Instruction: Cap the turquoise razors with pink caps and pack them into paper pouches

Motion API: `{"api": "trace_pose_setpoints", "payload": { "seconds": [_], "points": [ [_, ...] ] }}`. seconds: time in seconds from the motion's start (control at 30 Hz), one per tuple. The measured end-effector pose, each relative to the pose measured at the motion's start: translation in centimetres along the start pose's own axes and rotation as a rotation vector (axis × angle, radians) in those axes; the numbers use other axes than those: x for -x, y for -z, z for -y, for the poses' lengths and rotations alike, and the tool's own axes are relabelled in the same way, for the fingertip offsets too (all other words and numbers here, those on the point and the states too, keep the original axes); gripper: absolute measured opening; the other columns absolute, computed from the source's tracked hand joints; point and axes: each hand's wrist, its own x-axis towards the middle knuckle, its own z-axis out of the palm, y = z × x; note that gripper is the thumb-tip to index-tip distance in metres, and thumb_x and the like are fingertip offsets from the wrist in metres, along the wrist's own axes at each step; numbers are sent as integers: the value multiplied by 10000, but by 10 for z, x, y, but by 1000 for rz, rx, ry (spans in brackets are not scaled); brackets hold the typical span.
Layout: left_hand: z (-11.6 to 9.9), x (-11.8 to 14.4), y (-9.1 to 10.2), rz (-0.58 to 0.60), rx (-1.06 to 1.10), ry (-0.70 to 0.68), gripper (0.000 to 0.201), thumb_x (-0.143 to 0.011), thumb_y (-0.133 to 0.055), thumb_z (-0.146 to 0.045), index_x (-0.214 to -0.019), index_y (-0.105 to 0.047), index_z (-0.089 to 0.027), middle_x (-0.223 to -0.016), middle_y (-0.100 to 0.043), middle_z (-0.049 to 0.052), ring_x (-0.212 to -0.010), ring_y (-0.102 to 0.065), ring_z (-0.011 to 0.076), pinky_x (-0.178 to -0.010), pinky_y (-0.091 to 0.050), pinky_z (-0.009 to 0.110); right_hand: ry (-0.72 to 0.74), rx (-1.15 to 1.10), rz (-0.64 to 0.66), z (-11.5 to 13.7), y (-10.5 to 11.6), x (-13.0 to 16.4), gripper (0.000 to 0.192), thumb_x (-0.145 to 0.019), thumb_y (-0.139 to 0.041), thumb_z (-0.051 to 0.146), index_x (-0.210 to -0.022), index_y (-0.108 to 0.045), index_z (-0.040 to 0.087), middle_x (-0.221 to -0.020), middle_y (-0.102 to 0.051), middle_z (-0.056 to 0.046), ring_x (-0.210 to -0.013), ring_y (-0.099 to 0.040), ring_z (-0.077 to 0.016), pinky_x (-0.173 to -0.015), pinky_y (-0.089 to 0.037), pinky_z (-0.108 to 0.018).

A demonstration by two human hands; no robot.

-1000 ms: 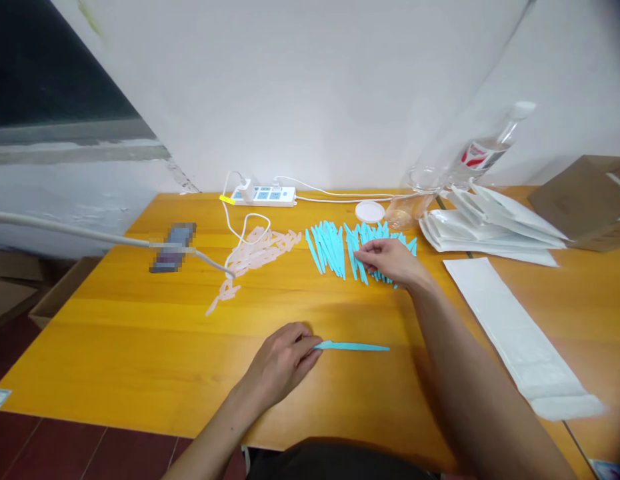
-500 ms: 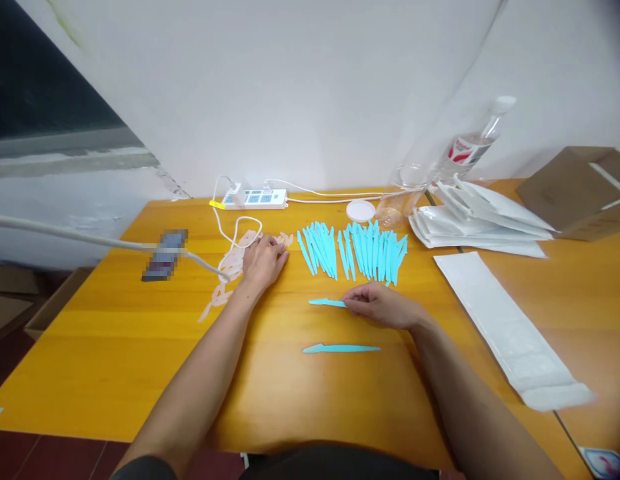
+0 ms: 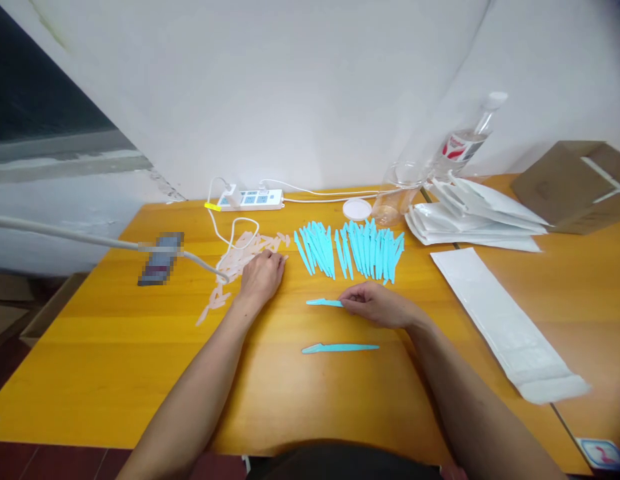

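Observation:
In my right hand (image 3: 373, 303) a turquoise eyebrow razor (image 3: 323, 303) is pinched by its handle, its blade end pointing left. My left hand (image 3: 263, 275) is closed at the right edge of a loose pile of translucent pinkish razor caps (image 3: 240, 255); a pale cap (image 3: 285, 257) shows at its fingertips. Below my right hand, one turquoise razor (image 3: 340, 348) lies crosswise by itself, a cover seemingly over its left end. Beyond both hands are two groups of turquoise razors, a left bunch (image 3: 316, 249) and a larger right bunch (image 3: 373, 250), lying side by side.
A white power strip (image 3: 253, 199) with cables lies along the wall. A cable crosses above a phone (image 3: 163, 259) at left. A round white lid (image 3: 357, 209), clear container (image 3: 397, 193), bottle (image 3: 460, 150), white packets (image 3: 470, 220), flat white pouch (image 3: 505, 320) and cardboard box (image 3: 570, 187) lie rightward.
My left hand has drawn back slightly toward me from the cap pile, uncovering more caps. My right hand keeps its razor in nearly the same place. The view has shifted slightly.

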Motion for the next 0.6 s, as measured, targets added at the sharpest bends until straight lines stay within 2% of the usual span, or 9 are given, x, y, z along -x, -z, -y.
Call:
{"api": "trace_pose_setpoints", "payload": {
  "seconds": [0.13,0.2,0.3,0.4,0.6],
  "points": [
    [-1,21,5,54,152,-75,367,-1044,-390,-378,-952,-671,-162,-949,-704,102,-880,-665,217,-791,-492,308,-1,-1,-27,-1,-2,0,335,-911,-485,454,-698,-503,196,-625,-319,58,-573,-254,-96,-522,-194,-238],
    [-1,39,7,131,383,-116,360,-1046,-390,-415,-971,-650,-178,-893,-707,52,-795,-651,170,-742,-493,263,13,19,-65,0,-2,0,358,-912,-479,459,-666,-453,201,-625,-300,57,-581,-247,-97,-528,-195,-238],
    [-4,64,8,249,700,-91,358,-1026,-429,-444,-961,-656,-176,-815,-681,15,-706,-601,144,-659,-464,234,30,38,-123,2,-4,0,374,-905,-479,475,-655,-464,198,-631,-333,49,-601,-288,-103,-545,-228,-234],
    [-10,75,5,269,755,-60,349,-993,-493,-447,-895,-681,-170,-773,-656,1,-702,-571,140,-632,-428,224,34,38,-135,4,-4,0,370,-905,-473,481,-684,-525,190,-649,-395,41,-617,-339,-111,-564,-265,-233],
    [-16,72,6,257,816,-48,351,-980,-509,-448,-921,-713,-169,-793,-691,3,-717,-592,143,-641,-439,218,61,68,-128,2,-3,2,359,-921,-477,454,-711,-585,184,-655,-456,44,-620,-373,-112,-572,-275,-234]
  ]
}}
